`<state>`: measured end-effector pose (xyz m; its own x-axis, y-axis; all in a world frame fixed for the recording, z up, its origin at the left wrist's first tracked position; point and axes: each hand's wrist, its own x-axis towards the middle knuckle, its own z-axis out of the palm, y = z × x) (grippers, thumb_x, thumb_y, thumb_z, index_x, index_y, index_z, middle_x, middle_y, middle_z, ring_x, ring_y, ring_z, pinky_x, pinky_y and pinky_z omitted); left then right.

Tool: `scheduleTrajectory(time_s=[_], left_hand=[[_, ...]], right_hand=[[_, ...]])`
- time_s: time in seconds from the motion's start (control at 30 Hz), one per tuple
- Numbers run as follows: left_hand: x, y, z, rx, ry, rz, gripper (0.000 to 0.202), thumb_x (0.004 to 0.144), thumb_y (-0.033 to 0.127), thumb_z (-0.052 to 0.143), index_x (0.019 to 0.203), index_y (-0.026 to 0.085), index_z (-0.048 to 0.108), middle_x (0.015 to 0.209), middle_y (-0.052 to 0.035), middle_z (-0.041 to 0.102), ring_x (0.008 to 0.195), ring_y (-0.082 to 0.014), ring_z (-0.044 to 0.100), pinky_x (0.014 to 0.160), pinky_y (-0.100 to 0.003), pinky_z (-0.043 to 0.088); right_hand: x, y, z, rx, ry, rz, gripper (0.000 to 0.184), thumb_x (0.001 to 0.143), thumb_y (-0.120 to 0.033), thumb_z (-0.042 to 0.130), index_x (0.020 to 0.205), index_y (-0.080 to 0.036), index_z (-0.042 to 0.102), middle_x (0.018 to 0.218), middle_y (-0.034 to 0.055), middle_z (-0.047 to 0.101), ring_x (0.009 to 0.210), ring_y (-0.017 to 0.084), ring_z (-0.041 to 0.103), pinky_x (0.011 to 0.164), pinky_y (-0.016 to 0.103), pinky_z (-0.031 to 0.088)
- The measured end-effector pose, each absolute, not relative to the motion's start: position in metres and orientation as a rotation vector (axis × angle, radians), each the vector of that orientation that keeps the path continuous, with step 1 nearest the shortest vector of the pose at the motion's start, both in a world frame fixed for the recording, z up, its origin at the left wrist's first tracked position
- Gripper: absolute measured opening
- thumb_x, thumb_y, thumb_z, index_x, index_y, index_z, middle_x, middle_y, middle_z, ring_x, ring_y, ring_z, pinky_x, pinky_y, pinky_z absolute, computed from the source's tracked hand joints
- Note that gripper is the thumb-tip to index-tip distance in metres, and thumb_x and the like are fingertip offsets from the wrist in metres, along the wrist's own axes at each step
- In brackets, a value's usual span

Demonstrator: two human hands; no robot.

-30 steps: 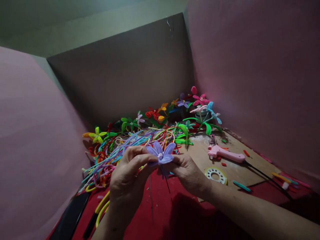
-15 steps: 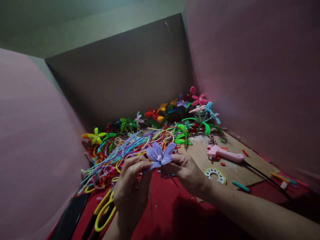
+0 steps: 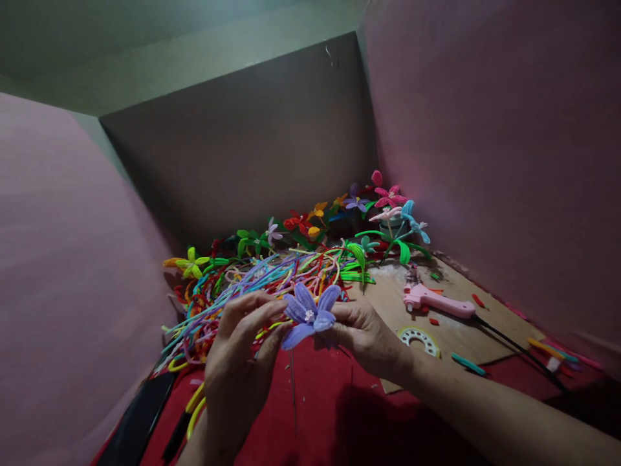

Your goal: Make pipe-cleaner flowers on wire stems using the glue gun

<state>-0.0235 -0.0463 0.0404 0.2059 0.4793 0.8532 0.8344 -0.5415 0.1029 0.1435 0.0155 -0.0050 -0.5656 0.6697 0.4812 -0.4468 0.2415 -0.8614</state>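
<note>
A purple pipe-cleaner flower (image 3: 310, 316) with a pale, bead-like centre faces me in the middle of the view. My right hand (image 3: 363, 336) pinches it from behind its right petals; those fingertips are partly hidden. At its left side is my left hand (image 3: 245, 349), fingers curved, with a gap between thumb and forefinger. The fingertips sit right by the left petals, and whether they touch is hard to see. Beyond both hands spreads a heap of coloured pipe cleaners (image 3: 247, 278).
On the board (image 3: 378, 298) at right lie a pink glue gun (image 3: 441, 301) with a black cord and a tape roll (image 3: 420, 340). Yellow-handled scissors (image 3: 194, 411) and a flat black object (image 3: 138, 417) are at left. Finished flowers (image 3: 298, 222) line the back; a red cloth (image 3: 310, 414) lies in front.
My left hand has drawn back to the left, its thumb and forefinger parting from the petal. The flower has tilted more towards me, showing its lower petal, and my left forearm now covers more of the scissors.
</note>
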Motion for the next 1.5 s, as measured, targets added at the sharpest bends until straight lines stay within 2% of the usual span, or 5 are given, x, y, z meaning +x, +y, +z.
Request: scheduleTrajectory(time_s=[0.33, 0.57, 0.93, 1.17, 1.5], left_hand=[[-0.023, -0.045, 0.038, -2.082, -1.063, -0.901, 0.019, 0.073, 0.008, 0.063, 0.09, 0.018, 0.06, 0.082, -0.0052, 0.062, 0.078, -0.0166, 0.057, 0.07, -0.029, 0.046], [-0.024, -0.052, 0.075, -2.458, -1.697, -1.301, 0.015, 0.084, 0.022, 0.05, 0.085, 0.02, 0.065, 0.091, -0.0048, 0.064, 0.086, -0.0173, 0.06, 0.072, -0.027, 0.049], [-0.007, -0.024, 0.08, -2.79, -2.534, -1.648, 0.023, 0.073, 0.036, 0.063, 0.065, 0.015, 0.061, 0.055, 0.0019, 0.053, 0.043, -0.0062, 0.044, 0.041, -0.018, 0.035], [-0.012, -0.046, 0.084, -2.079, -1.754, -1.71, 0.01, 0.075, 0.028, 0.064, 0.082, 0.021, 0.063, 0.068, 0.0017, 0.061, 0.058, -0.0108, 0.055, 0.051, -0.022, 0.044], [0.009, -0.062, 0.051, -2.145, -1.078, -0.777, 0.021, 0.077, 0.011, 0.06, 0.096, 0.018, 0.063, 0.084, -0.0061, 0.061, 0.078, -0.0185, 0.051, 0.07, -0.033, 0.043]], right_hand=[[0.144, 0.018, -0.012, -0.316, -1.55, 1.437, 0.031, 0.081, -0.039, 0.057, 0.066, -0.012, 0.063, 0.062, 0.0001, 0.051, 0.057, 0.009, 0.042, 0.054, 0.022, 0.033], [0.144, 0.018, -0.012, -0.169, -1.658, 1.309, 0.026, 0.083, -0.035, 0.055, 0.073, -0.014, 0.069, 0.068, 0.0027, 0.057, 0.065, 0.012, 0.05, 0.062, 0.023, 0.041], [0.148, 0.013, -0.014, -0.137, -1.774, 1.353, 0.021, 0.081, -0.033, 0.058, 0.079, -0.018, 0.072, 0.067, 0.0017, 0.056, 0.065, 0.013, 0.048, 0.065, 0.025, 0.042], [0.147, 0.018, -0.015, -0.258, -1.662, 1.323, 0.024, 0.082, -0.035, 0.057, 0.072, -0.016, 0.069, 0.066, 0.0017, 0.057, 0.063, 0.012, 0.049, 0.06, 0.024, 0.041], [0.145, 0.015, -0.01, -0.35, -1.69, 1.199, 0.029, 0.084, -0.031, 0.051, 0.059, -0.015, 0.056, 0.059, -0.0005, 0.047, 0.063, 0.012, 0.045, 0.059, 0.024, 0.038]])
